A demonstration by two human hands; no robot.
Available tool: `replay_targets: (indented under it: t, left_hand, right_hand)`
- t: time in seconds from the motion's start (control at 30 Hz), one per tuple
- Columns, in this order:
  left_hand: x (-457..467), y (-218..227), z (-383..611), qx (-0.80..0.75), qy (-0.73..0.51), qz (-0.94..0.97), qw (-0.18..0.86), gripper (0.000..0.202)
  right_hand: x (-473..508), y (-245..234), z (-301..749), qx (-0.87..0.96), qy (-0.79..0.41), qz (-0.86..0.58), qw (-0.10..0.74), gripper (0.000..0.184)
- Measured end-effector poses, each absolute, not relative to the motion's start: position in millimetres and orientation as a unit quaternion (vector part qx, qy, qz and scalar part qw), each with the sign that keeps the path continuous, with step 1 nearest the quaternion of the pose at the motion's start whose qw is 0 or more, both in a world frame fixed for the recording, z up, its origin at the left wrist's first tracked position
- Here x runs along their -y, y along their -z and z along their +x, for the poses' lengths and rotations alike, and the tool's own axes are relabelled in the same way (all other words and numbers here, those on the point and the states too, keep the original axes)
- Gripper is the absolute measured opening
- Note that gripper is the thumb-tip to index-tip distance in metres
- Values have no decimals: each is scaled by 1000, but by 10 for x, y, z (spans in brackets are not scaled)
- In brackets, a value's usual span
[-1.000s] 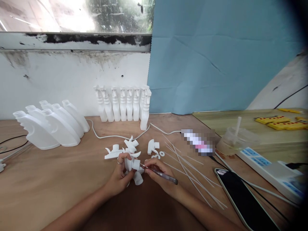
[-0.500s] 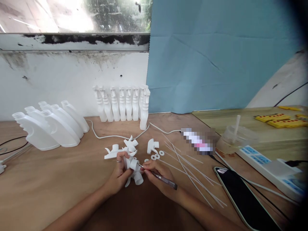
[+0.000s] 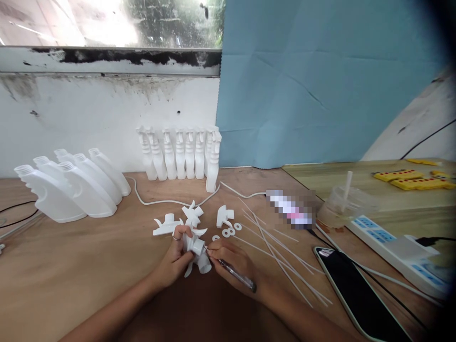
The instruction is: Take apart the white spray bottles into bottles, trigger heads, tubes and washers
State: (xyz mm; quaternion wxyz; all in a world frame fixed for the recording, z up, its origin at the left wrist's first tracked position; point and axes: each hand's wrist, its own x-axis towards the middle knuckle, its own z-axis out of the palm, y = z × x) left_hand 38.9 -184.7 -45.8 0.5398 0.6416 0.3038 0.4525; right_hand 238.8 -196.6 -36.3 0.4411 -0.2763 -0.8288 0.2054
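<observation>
Largest in our view is the blue cloth (image 3: 302,85), cut off by the top edge, its right side fading into a dark, blurred corner. Below it spreads the counter (image 3: 89,261), its near part lost in shadow between our forearms. The dark phone (image 3: 356,289) on the right is cropped by the bottom edge, and pixels mask the lit device (image 3: 290,209) beyond it. In the row of spray bottles (image 3: 180,159) by the wall, those at the right end partly cover one another.

Our left hand (image 3: 177,254) is curled narrow around a white spray head (image 3: 196,245), just above the near middle of the counter. Our fingers hide much of its body, so we cannot tell its long axis well; its round collar faces right and slightly down. Our right hand (image 3: 231,261) pinches a slim pen-like tool (image 3: 237,275), which slants from its tip at upper left to its dark end at lower right. The tip is by the collar; whether it touches, we cannot make out. Small white rings (image 3: 228,232) lie just beyond.
</observation>
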Motion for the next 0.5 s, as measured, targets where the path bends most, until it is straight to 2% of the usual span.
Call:
replay_targets:
  t: [0.1, 0.2, 0.5]
  left_hand:
    - [1829, 463, 383, -273, -453, 616, 584, 31]
    - [1821, 466, 372, -250, -437, 606, 616, 32]
    - [1816, 474, 378, -240, -449, 560, 653, 36]
  right_hand:
    - [1958, 334, 2420, 760, -358, -294, 456, 6]
    - [1970, 291, 2435, 695, -489, -296, 436, 13]
    - [1980, 318, 2395, 624, -585, -251, 453, 11]
